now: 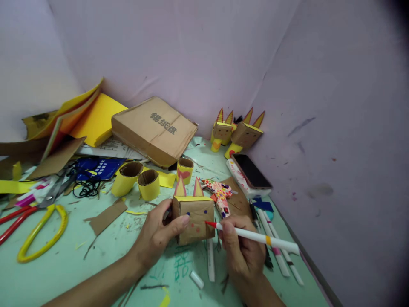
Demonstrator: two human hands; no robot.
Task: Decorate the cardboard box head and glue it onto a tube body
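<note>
A small cardboard animal head [198,217] with two pointed pink-edged ears, a yellow top strip, blue dot eyes and red dots stands upright in my left hand [159,232]. The thumb lies across its front and the other fingers go behind its left side. Pinched in my right hand [241,247] is a white felt-tip marker [265,239] with a red tip, which points at the right part of the box's face and looks to touch it. Below the box lie another white marker [211,260] and a loose white cap [196,279].
Yellow-wrapped cardboard tubes [149,184] and a floral glue gun [220,194] sit behind the box. Scissors [44,230] lie left, markers [276,243] and a phone [252,171] right. A flat carton [155,130] and finished cardboard figures [246,134] stand against the wall.
</note>
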